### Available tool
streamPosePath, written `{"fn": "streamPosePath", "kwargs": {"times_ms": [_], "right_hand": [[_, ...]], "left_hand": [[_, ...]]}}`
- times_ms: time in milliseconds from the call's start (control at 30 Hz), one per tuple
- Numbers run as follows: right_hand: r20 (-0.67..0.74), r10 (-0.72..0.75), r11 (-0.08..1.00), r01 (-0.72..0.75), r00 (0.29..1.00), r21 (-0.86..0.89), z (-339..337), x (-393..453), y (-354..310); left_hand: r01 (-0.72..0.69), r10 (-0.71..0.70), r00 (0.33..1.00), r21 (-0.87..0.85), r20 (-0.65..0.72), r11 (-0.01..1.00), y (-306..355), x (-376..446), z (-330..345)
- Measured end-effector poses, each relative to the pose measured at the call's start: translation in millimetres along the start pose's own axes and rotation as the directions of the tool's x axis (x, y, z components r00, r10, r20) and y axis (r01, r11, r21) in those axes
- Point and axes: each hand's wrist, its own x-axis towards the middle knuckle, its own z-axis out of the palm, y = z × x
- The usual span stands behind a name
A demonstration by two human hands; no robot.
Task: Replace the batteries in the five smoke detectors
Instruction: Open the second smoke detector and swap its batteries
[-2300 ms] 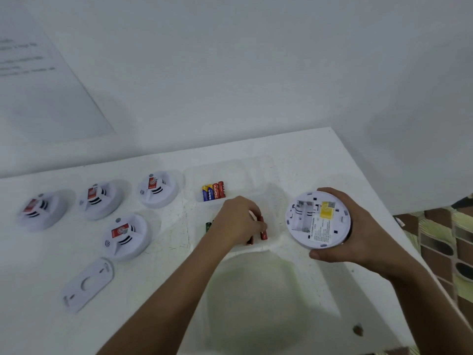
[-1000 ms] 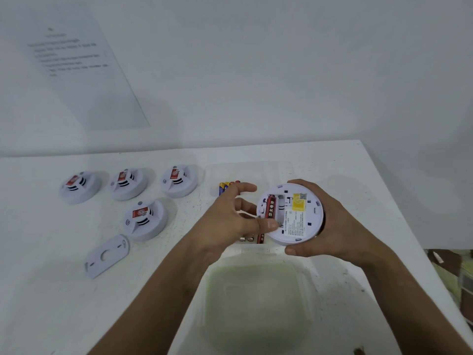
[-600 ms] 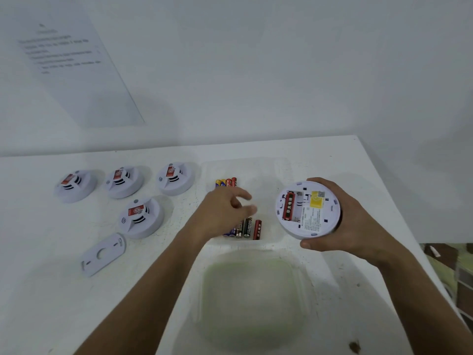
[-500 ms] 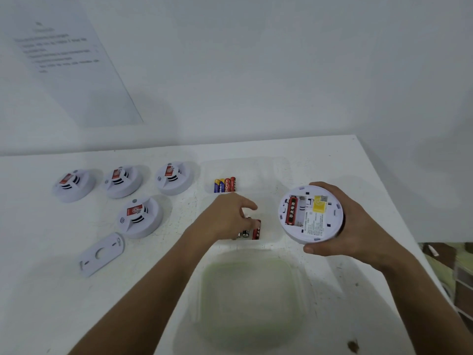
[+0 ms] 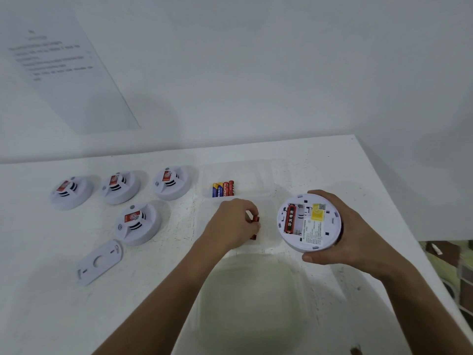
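Round white smoke detector [image 5: 309,222] in our right hand [image 5: 358,231] holds one red battery [image 5: 290,222]; our left hand [image 5: 234,224] pinches seemingly another (four detectors wait).

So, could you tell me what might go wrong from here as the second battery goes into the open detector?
1. The right hand holds the detector off the table; pressing a cell in could tip or drop it.
2. One red battery is seated; the next, gripped by the left hand, could go in the wrong way round.
3. The tray holds mixed batteries; an old one might get picked.
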Motion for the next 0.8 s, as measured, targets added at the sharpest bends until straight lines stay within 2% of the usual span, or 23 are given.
{"fn": "streamPosePath", "kwargs": {"times_ms": [100, 233, 367, 500, 633, 800], "right_hand": [[0.005, -0.002, 1.0, 0.002, 1.0, -0.005, 2.1, 3.1, -0.7], [0.014, -0.004, 1.0, 0.004, 1.0, -0.015, 2.6, 4.6, -0.5], [0.024, -0.014, 1.0, 0.015, 1.0, -0.021, 4.0, 7.3, -1.7], [0.05, -0.04, 0.998, 0.042, 0.998, -0.041, 7.7, 11.9, -9.4], [0.077, -0.091, 0.995, 0.094, 0.993, -0.028, 13.9, 17.2, -16.6], [0.075, -0.15, 0.988, 0.152, 0.986, -0.019, 20.9, 20.0, -26.1]], "left_hand": [[-0.015, 0.008, 0.995, -0.064, -0.101, 0.998, 2.9, -6.9, -0.1], [-0.032, -0.048, 0.963, -0.288, -0.267, 0.957, 8.1, -14.9, -5.2], [-0.046, -0.076, 0.967, -0.456, -0.244, 0.889, 14.4, -22.1, -18.9], [-0.155, 0.064, 0.978, -0.492, -0.197, 0.857, 31.1, -33.6, -45.0], [-0.133, 0.115, 0.991, -0.516, -0.067, 0.846, 47.5, -38.1, -57.4], [-0.213, 0.127, 0.969, -0.453, -0.213, 0.865, 50.3, -35.6, -44.2]]}}
